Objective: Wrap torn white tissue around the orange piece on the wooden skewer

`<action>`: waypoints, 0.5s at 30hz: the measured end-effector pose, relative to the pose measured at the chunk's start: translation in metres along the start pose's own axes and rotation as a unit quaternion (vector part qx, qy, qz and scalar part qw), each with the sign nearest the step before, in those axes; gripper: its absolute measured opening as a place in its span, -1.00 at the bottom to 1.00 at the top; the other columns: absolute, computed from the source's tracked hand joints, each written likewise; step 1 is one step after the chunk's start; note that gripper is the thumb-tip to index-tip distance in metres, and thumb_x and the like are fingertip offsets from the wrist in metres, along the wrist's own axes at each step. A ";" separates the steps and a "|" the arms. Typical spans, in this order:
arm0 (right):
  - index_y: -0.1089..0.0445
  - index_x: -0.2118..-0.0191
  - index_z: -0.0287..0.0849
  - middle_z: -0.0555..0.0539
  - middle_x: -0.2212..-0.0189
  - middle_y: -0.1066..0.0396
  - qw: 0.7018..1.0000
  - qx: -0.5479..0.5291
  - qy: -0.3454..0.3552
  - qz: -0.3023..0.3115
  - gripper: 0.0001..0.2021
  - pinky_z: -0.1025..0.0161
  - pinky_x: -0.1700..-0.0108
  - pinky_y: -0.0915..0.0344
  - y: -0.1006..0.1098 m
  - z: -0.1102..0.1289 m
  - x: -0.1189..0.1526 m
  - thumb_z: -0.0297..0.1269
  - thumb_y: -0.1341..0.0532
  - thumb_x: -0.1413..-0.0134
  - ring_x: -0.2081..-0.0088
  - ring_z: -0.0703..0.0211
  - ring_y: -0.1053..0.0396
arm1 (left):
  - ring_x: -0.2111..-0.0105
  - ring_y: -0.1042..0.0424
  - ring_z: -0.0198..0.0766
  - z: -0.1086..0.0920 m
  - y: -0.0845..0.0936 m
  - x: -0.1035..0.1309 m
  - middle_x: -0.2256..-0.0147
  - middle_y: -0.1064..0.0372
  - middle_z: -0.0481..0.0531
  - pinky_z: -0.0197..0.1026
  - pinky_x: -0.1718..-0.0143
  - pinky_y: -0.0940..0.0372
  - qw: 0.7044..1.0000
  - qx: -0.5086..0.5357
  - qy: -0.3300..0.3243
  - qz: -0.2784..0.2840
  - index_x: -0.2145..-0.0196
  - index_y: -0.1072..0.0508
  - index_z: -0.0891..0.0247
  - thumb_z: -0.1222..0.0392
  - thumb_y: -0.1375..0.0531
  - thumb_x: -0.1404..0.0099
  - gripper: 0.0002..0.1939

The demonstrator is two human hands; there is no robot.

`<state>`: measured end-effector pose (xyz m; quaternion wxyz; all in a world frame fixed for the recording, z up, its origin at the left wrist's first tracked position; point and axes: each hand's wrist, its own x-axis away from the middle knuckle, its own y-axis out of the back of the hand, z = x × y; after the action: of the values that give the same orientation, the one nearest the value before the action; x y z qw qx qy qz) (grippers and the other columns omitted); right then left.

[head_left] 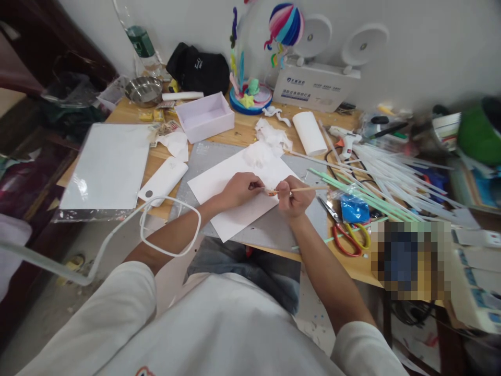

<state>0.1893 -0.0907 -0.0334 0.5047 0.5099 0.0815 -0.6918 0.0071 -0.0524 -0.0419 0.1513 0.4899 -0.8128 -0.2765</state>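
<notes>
A wooden table (pixel 242 128) carries the whole spread, with a grey mat (pixel 211 155) along its near edge. On the mat, set askew, is a white sheet (pixel 238 219). To the right lies a loose bundle of white strips (pixel 395 167) (a few green ones lie along its near side). A lilac box (pixel 211 130) sits beyond the mat, its top uncovered. Over the sheet, the left hand (pixel 242 189) has its fingers curled, thumb and forefinger brought nearly together; whether they pinch anything is too small to tell. The right hand (pixel 294 196) is closed around a thin wooden stick (pixel 319 188). Crumpled tissue (pixel 260 152) lies on the sheet's far part, and red-and-yellow-handled scissors (pixel 337 223) rest beside the right forearm. Smallest is a partly orange piece (pixel 271 192), between the two hands' fingertips, near the stick's left end.
</notes>
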 end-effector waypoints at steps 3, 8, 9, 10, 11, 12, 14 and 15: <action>-0.17 0.59 -0.12 0.09 0.69 -0.17 1.000 0.027 0.014 0.005 -0.58 0.27 0.51 0.03 -0.002 0.000 -0.003 -0.27 -0.08 -0.37 0.62 0.38 -0.09 | 0.41 -0.43 -0.31 0.001 0.001 -0.001 0.38 -0.56 -0.01 -0.26 0.32 -0.24 1.000 0.003 0.005 0.004 0.32 -0.63 0.27 0.29 -0.28 -0.27 -0.91; -0.09 0.60 -0.10 0.08 0.69 -0.14 0.998 0.038 -0.009 0.043 -0.53 0.25 0.49 0.05 -0.004 -0.001 -0.005 -0.16 -0.02 -0.40 0.62 0.37 -0.06 | 0.40 -0.45 -0.31 0.003 0.001 0.000 0.36 -0.57 0.01 -0.26 0.31 -0.26 1.000 0.012 -0.017 0.003 0.30 -0.62 0.28 0.30 -0.26 -0.27 -0.88; -0.08 0.60 -0.10 0.07 0.69 -0.13 0.997 0.045 -0.019 0.056 -0.52 0.24 0.49 0.05 -0.004 -0.001 -0.005 -0.12 0.01 -0.41 0.62 0.36 -0.05 | 0.40 -0.45 -0.31 0.003 0.001 0.000 0.36 -0.57 0.01 -0.26 0.32 -0.27 1.000 0.015 -0.020 0.004 0.30 -0.62 0.28 0.30 -0.25 -0.27 -0.88; -0.07 0.60 -0.09 0.07 0.69 -0.12 0.996 0.050 -0.028 0.069 -0.50 0.24 0.49 0.05 -0.004 -0.001 -0.005 -0.08 0.03 -0.42 0.61 0.35 -0.05 | 0.40 -0.45 -0.30 0.003 0.001 0.000 0.37 -0.56 0.01 -0.26 0.32 -0.27 1.000 0.017 -0.022 0.004 0.30 -0.62 0.28 0.29 -0.25 -0.27 -0.88; -0.07 0.60 -0.08 0.06 0.69 -0.12 0.995 0.053 -0.036 0.081 -0.50 0.24 0.48 0.04 -0.004 -0.001 -0.006 -0.06 0.05 -0.42 0.60 0.34 -0.06 | 0.39 -0.45 -0.30 0.003 0.001 0.000 0.37 -0.56 0.01 -0.26 0.32 -0.27 1.000 0.018 -0.024 0.005 0.30 -0.62 0.28 0.30 -0.25 -0.27 -0.89; -0.07 0.60 -0.08 0.06 0.68 -0.12 0.994 0.052 -0.040 0.090 -0.49 0.24 0.48 0.03 -0.005 0.000 -0.007 -0.04 0.07 -0.42 0.59 0.33 -0.07 | 0.39 -0.45 -0.30 0.003 0.001 0.000 0.38 -0.56 0.00 -0.26 0.31 -0.27 0.999 0.018 -0.027 0.004 0.31 -0.62 0.28 0.30 -0.25 -0.26 -0.89; -0.06 0.59 -0.07 0.05 0.67 -0.13 0.993 0.044 -0.039 0.105 -0.50 0.24 0.47 0.02 -0.008 0.001 -0.009 -0.03 0.08 -0.42 0.58 0.33 -0.08 | 0.39 -0.44 -0.31 0.003 0.002 0.000 0.39 -0.54 -0.01 -0.26 0.30 -0.27 0.999 0.019 -0.039 0.002 0.32 -0.60 0.28 0.32 -0.24 -0.25 -0.89; -0.06 0.59 -0.07 0.05 0.67 -0.14 0.992 0.039 -0.037 0.113 -0.50 0.24 0.46 0.02 -0.010 0.002 -0.010 -0.02 0.08 -0.42 0.57 0.33 -0.09 | 0.39 -0.43 -0.31 0.003 0.003 0.001 0.39 -0.53 -0.01 -0.26 0.30 -0.27 0.999 0.023 -0.048 -0.001 0.32 -0.58 0.28 0.31 -0.23 -0.26 -0.89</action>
<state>0.1800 -0.0810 -0.0283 0.5619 0.5092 -0.0224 -0.6515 0.0034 -0.0515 -0.0426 0.1007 0.4802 -0.8246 -0.2814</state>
